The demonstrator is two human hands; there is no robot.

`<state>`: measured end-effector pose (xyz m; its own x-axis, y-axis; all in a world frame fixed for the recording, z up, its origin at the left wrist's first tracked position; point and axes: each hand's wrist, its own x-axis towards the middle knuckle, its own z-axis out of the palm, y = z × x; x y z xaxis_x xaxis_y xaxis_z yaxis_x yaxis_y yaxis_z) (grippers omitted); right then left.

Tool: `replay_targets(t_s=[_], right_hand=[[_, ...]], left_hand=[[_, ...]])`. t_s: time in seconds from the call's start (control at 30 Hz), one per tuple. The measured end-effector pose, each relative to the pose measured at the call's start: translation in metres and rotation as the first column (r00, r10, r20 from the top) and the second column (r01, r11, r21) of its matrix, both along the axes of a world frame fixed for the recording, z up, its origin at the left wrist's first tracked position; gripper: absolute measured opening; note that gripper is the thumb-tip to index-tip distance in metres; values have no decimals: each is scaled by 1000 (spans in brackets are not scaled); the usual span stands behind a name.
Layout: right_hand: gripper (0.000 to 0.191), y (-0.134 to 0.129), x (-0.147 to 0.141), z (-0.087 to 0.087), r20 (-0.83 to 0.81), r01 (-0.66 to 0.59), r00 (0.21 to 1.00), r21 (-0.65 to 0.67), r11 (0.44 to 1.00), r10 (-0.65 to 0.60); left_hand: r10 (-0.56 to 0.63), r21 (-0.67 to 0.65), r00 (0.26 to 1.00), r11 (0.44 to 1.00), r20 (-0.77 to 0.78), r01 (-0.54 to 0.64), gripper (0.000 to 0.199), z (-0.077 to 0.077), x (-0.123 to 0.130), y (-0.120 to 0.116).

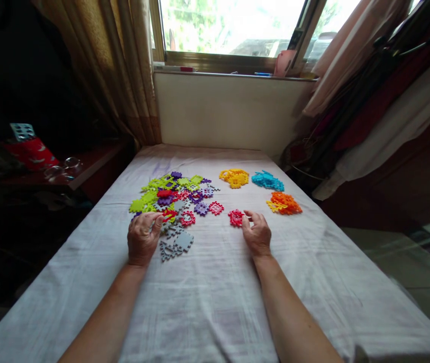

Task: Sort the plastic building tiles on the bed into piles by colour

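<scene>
My left hand (143, 238) is closed in a pinch on a red interlocking plastic tile (168, 216), at the near left edge of a mixed pile. My right hand (257, 234) has thumb and fingertips closed at the right edge of another red interlocking tile (235, 218), which is on or just over the sheet. Between the hands lie a pinkish-red tile (216, 207), a purple tile (201, 208) and a red tile with an open middle (188, 218). Grey tiles (183, 241) lie just right of my left hand. Lime-green tiles (149, 199) form the pile's far left part.
Separate heaps of yellow tiles (234, 177), blue tiles (268, 180) and orange tiles (286, 202) sit toward the right. A pale checked sheet (215, 307) covers the surface. Left stands a dark side table (97, 161) with glasses (63, 169); clothes (381, 116) hang at right.
</scene>
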<state>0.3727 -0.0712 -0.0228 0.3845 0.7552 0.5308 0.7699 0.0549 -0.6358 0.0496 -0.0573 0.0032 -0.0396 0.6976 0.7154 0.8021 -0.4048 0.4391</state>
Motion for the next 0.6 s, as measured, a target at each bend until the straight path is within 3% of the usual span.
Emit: replay_targets(t_s=[0.1,0.3,0.43,0.6], right_hand=[[31,-9,-21,7,46,-188,982,75,979,185],[25,-24,-67,15,-37,-525,850,22,851,525],[23,-25,-78,15,-194,-552,813,37,833,548],[25,-17,-58,15,-308,-456,847,-2,890,434]], left_hand=[[-71,-78,989,994,130,81,36,-2,20,-7],[-248,-190,923,931,295,311,36,-10,53,-19],[-315,-187,919,913,239,362,33,-9,57,-20],[-335,-194,942,926,-23,324,34,-7,50,-18]])
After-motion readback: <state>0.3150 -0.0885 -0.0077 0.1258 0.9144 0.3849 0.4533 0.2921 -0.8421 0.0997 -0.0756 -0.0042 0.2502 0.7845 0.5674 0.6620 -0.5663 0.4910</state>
